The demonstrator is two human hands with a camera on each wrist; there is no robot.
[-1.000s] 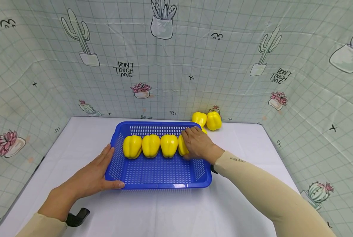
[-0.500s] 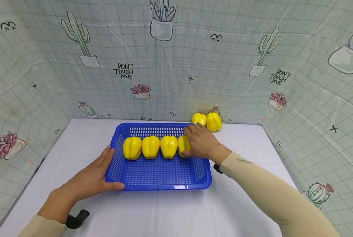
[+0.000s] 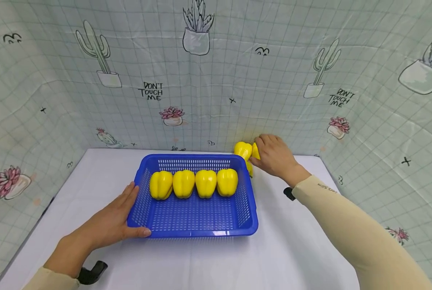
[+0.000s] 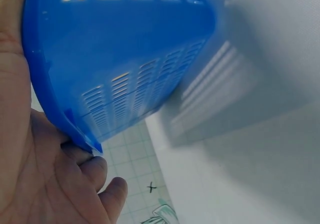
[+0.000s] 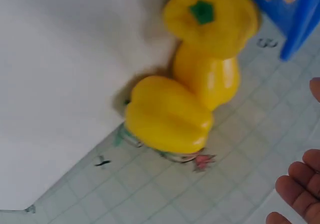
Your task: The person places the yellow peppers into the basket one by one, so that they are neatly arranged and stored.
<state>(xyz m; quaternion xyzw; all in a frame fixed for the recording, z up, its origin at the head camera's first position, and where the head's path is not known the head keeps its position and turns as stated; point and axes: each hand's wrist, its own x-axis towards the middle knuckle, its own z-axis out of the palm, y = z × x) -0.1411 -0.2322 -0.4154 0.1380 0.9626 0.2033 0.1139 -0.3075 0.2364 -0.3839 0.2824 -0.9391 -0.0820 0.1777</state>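
A blue plastic basket holds a row of several yellow bell peppers along its far half. My left hand grips its near left corner, the thumb on the front rim and the fingers along the left side; the left wrist view shows the basket wall close to the palm. Behind the basket's far right corner are loose yellow bell peppers. Over the rightmost of these is my right hand, partly hiding it. In the right wrist view its fingers appear apart from the pepper, holding nothing.
A white cloth covers the table. Grid-patterned fabric with cactus drawings rises behind and along both sides. A second pepper and a third with a green stem lie close to the basket wall.
My right hand has let go of the fourth pepper in the basket's row and moved right and back, out over the loose peppers. The left hand stays at the corner.
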